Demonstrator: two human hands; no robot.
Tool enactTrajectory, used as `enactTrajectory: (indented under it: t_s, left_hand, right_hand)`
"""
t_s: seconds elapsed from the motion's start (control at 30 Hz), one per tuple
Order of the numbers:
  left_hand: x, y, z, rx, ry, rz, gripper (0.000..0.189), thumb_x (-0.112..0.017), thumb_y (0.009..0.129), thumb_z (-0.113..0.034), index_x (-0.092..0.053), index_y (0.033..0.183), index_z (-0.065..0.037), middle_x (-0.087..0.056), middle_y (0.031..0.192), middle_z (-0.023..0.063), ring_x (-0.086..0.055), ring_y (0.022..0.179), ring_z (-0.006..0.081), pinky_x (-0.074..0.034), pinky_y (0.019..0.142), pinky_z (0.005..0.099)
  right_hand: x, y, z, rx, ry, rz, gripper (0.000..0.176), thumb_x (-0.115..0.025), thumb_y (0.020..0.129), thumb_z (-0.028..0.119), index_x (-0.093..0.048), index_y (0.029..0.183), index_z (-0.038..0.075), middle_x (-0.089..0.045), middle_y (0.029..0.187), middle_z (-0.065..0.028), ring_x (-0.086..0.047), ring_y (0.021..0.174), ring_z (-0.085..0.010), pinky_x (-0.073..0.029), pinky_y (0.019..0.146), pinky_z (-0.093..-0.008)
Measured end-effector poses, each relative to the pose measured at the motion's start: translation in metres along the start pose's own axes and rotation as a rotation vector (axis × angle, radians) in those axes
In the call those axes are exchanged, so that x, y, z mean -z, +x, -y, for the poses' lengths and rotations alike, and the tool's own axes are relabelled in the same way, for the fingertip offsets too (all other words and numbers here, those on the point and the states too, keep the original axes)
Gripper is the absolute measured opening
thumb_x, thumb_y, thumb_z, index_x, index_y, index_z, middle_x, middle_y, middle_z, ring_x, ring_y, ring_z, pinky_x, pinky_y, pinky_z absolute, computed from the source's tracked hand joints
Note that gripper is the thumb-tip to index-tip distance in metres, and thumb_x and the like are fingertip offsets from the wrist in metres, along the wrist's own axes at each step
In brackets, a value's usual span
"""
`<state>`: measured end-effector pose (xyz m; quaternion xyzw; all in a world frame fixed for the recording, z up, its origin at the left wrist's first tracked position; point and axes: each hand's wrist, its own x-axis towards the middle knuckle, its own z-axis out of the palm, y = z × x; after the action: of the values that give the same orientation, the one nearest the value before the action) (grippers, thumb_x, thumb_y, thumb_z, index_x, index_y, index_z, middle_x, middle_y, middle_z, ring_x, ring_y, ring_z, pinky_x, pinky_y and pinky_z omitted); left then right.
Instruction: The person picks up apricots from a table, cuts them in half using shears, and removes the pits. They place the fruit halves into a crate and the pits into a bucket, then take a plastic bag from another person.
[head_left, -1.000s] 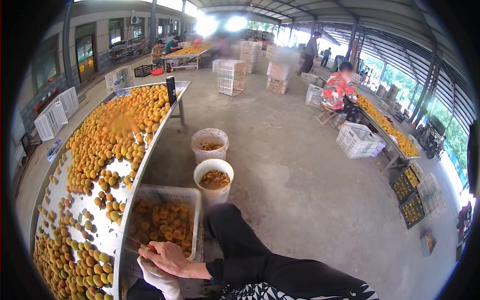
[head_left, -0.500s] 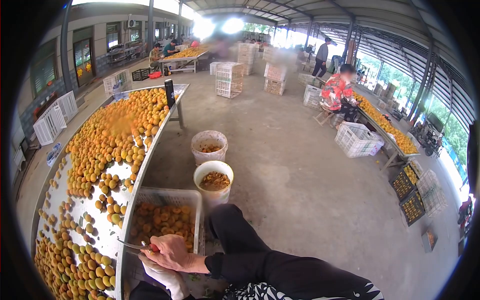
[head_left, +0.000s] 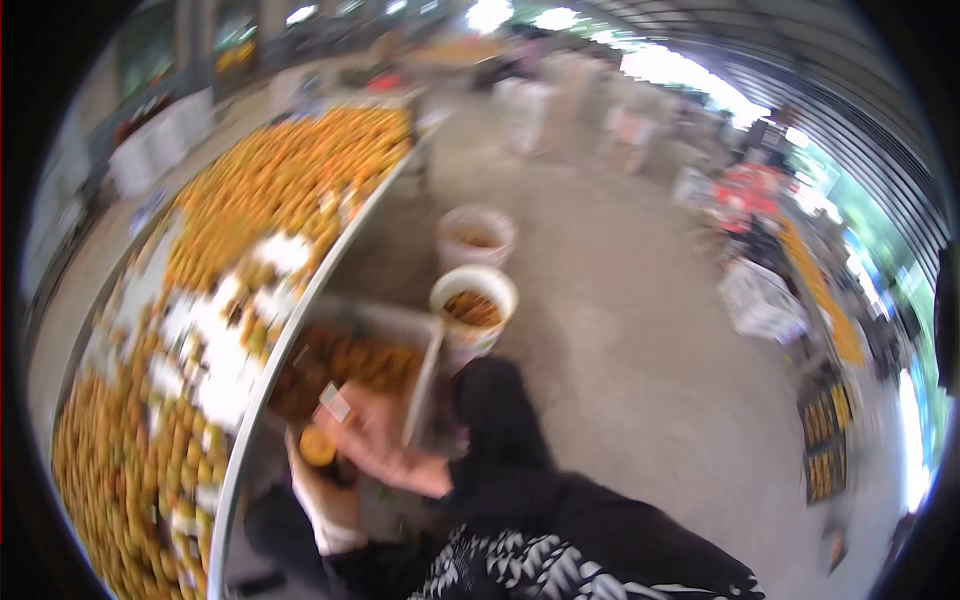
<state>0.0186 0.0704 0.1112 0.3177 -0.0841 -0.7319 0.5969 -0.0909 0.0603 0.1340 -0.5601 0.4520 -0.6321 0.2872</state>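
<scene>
The view is smeared by motion. My right hand (head_left: 375, 435) is closed over the near end of the crate, beside the metal table; a knife handle showed in it earlier, but the tool is too blurred to make out now. Just below and left of it, my left hand (head_left: 322, 495), in a pale glove, holds an orange fruit (head_left: 318, 446) with its cut face showing. Beyond both hands lies a crate (head_left: 436, 350) of orange fruit. Many orange fruits (head_left: 290, 160) cover the table (head_left: 225, 385) on the left.
Two buckets, a near one (head_left: 508, 295) with brown pieces and a far one (head_left: 476, 222), stand past the crate. A person in a red top (head_left: 750, 195) sits at another table at right. White crates (head_left: 762, 300) stand nearby. My dark-clothed knee (head_left: 500, 410) is close.
The head view has turned, shifting the buckets and crate right and up. My hands have moved apart slightly, and an orange fruit now shows between them. The scene has become blurred.
</scene>
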Motion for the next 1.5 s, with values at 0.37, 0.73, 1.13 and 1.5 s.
enactTrajectory:
  t_s: [0.37, 0.73, 1.13, 1.5]
  left_hand:
    - [0.042, -0.013, -0.031, -0.285, 0.130, 0.075, 0.046, -0.043, 0.102, -0.043, -0.059, 0.109, -0.001, -0.061, 0.097, 0.0094, -0.061, 0.078, 0.0195, -0.051, 0.069, 0.0280]
    - [0.010, -0.012, -0.024, -0.442, 0.589, -0.206, 0.051, -0.036, 0.101, -0.051, -0.059, 0.094, -0.006, -0.052, 0.080, 0.0022, -0.048, 0.064, 0.0093, -0.040, 0.053, 0.0178]
    - [0.072, 0.003, 0.019, -1.194, 1.445, -0.062, 0.057, -0.049, 0.091, -0.005, -0.031, 0.145, -0.001, -0.054, 0.109, 0.0087, -0.052, 0.076, 0.0131, -0.044, 0.061, 0.0183]
    - [-0.003, -0.028, 0.011, -0.253, 0.344, -0.253, 0.038, -0.053, 0.095, -0.051, -0.060, 0.107, -0.015, -0.059, 0.092, -0.0012, -0.055, 0.075, 0.0092, -0.045, 0.061, 0.0221]
  right_hand:
    - [0.023, -0.021, -0.046, -0.350, 0.129, 0.155, 0.014, -0.057, 0.097, 0.014, -0.061, 0.106, 0.004, -0.057, 0.086, 0.0030, -0.048, 0.074, -0.0023, -0.041, 0.063, -0.0192]
    - [0.009, 0.026, -0.082, -0.536, -0.034, 0.089, 0.023, -0.066, 0.076, 0.026, -0.057, 0.073, 0.004, -0.056, 0.064, -0.0096, -0.055, 0.065, -0.0206, -0.039, 0.061, -0.0356]
    - [0.013, -0.003, 0.022, -0.274, 0.794, 0.265, 0.014, -0.066, 0.093, 0.020, -0.062, 0.088, 0.007, -0.055, 0.073, 0.0055, -0.042, 0.063, 0.0009, -0.032, 0.051, -0.0173]
    - [0.043, -0.002, 0.025, -0.460, 1.024, 0.180, 0.006, -0.062, 0.086, 0.008, -0.062, 0.091, 0.005, -0.063, 0.076, -0.0054, -0.043, 0.054, -0.0039, -0.031, 0.048, -0.0211]
